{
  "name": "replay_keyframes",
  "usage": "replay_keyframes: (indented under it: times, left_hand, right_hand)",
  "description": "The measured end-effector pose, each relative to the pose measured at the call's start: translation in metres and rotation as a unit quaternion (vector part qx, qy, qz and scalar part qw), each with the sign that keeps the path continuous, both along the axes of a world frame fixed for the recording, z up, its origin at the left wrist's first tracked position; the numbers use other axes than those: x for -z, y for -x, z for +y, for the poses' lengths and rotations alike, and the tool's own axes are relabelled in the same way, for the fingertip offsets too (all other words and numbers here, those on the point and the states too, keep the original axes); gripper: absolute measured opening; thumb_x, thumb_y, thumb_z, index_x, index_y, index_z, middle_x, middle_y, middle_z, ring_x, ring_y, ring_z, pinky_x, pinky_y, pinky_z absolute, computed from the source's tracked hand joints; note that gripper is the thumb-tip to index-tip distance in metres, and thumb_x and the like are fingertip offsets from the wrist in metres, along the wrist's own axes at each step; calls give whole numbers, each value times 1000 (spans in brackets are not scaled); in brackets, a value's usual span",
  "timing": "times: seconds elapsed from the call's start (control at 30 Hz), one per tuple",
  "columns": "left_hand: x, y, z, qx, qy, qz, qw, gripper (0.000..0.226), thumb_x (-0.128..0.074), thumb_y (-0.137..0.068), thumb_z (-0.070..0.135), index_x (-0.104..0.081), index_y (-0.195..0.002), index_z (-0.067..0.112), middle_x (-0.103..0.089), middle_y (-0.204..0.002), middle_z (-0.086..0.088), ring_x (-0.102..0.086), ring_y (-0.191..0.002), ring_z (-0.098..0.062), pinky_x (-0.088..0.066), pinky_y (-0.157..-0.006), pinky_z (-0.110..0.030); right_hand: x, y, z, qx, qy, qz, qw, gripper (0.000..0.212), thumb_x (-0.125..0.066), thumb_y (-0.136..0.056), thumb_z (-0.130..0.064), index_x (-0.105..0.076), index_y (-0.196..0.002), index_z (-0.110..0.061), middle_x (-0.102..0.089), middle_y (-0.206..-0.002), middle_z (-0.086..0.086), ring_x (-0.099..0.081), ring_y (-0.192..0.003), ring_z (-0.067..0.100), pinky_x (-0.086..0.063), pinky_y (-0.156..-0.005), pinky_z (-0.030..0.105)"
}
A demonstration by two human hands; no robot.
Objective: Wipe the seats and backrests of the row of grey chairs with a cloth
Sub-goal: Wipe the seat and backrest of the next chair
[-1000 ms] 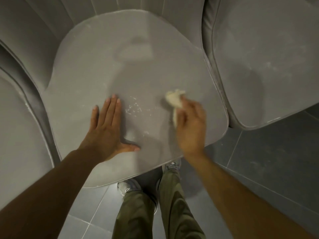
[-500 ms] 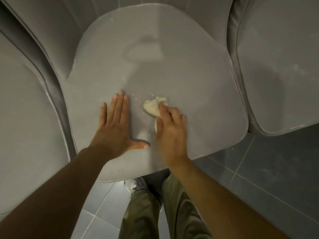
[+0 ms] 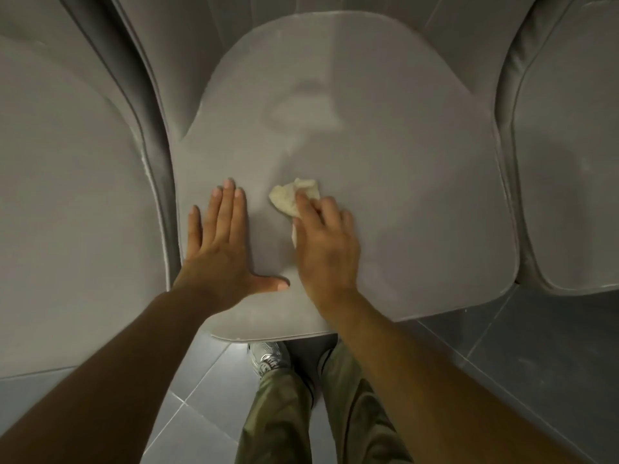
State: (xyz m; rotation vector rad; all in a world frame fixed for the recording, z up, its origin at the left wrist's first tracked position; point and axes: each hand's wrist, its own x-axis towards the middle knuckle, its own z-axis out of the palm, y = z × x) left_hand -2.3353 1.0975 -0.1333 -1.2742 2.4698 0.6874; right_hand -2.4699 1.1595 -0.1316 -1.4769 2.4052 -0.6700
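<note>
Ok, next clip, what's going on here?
A person stands over the middle seat in a row of grey chairs. The right hand grips a small crumpled pale cloth and presses it on that seat, left of its centre. The left hand rests flat on the same seat, fingers straight, close beside the cloth. Neither hand touches the left seat or the right seat.

Nothing to read right now: no word, label, brand mark or number shows on the grey seat (image 3: 385, 162), the cloth (image 3: 288, 199), the floor tiles (image 3: 536, 346) or the shoe (image 3: 268, 358).
</note>
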Motion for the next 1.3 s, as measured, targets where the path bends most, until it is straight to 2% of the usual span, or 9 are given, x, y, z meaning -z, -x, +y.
replay_keyframes:
  times: [0.13, 0.2, 0.33, 0.4, 0.5, 0.7, 0.93, 1.03, 1.3]
  left_hand:
    - [-4, -14, -3, -32, -6, 2, 999, 135, -32, -41, 92, 34, -135, 22, 40, -143, 6, 41, -131, -9, 28, -108, -30]
    - [-6, -23, -2, -59, -4, -9, 998, 138, -33, -39, 92, 32, -136, 19, 38, -144, 6, 39, -133, -9, 23, -111, -35]
    - [-1, -28, 2, -73, 9, -21, 997, 138, -29, -38, 92, 32, -135, 15, 40, -141, 4, 40, -132, -12, 25, -110, -39]
    - [3, -28, 1, -79, 11, -17, 997, 139, -28, -38, 92, 32, -135, 14, 41, -141, 4, 41, -132, -12, 29, -107, -37]
    - [7, -30, 1, -79, 14, -6, 997, 142, -33, -38, 96, 28, -137, 14, 36, -143, 4, 40, -132, -10, 31, -106, -34]
    - [4, -33, 8, -89, 18, -6, 996, 143, -33, -42, 98, 19, -141, 10, 24, -150, -1, 22, -141, -16, 17, -114, -40]
    - [8, -36, 14, -142, 4, 5, 990, 138, -23, -43, 97, 30, -137, 12, 36, -145, 2, 35, -136, -16, 32, -105, -36]
    - [9, -37, 13, -145, 8, 5, 989, 137, -20, -43, 97, 29, -137, 12, 36, -144, 1, 35, -135, -16, 34, -103, -34]
    - [18, -37, 11, -139, 20, -6, 990, 138, -21, -42, 97, 27, -137, 9, 33, -145, -3, 30, -136, -21, 37, -101, -35]
  right_hand:
    - [-8, 29, -8, 16, 67, -74, 995, 36, -57, -87, -5, -57, -123, -4, -55, -103, 23, -55, -90, 37, -49, -80, 44]
    - [-11, 53, -23, 72, 93, -53, 992, 34, -52, -90, -7, -57, -124, -7, -53, -105, 19, -52, -89, 25, -45, -84, 36]
    - [1, 101, -79, 154, 42, -35, 987, 6, -55, -90, -19, -51, -87, -16, -47, -83, -9, -46, -73, 5, -36, -68, 15]
    - [7, 97, -98, 95, 23, -27, 995, 5, -56, -89, -15, -53, -85, -13, -48, -85, -4, -49, -80, 13, -38, -71, 13]
    - [14, 51, -94, -124, 33, -37, 991, 28, -55, -85, -3, -66, -110, -9, -57, -102, 18, -52, -92, 35, -43, -86, 41]
    - [2, 11, -24, -264, 12, -83, 961, 30, -65, -79, 0, -68, -108, -6, -65, -94, 18, -58, -75, 38, -52, -72, 44]
    - [-11, 45, -100, -121, 58, -128, 983, 35, -52, -88, -3, -58, -123, -3, -52, -114, 23, -52, -103, 37, -40, -96, 38]
    - [-5, 44, -155, -179, 3, -44, 983, 38, -47, -94, -10, -51, -131, -11, -46, -133, 13, -44, -118, 31, -29, -104, 29]
    - [20, -5, -167, -224, -36, 69, 972, 42, -41, -91, -11, -50, -130, -21, -53, -128, 1, -44, -109, 25, -27, -89, 24]
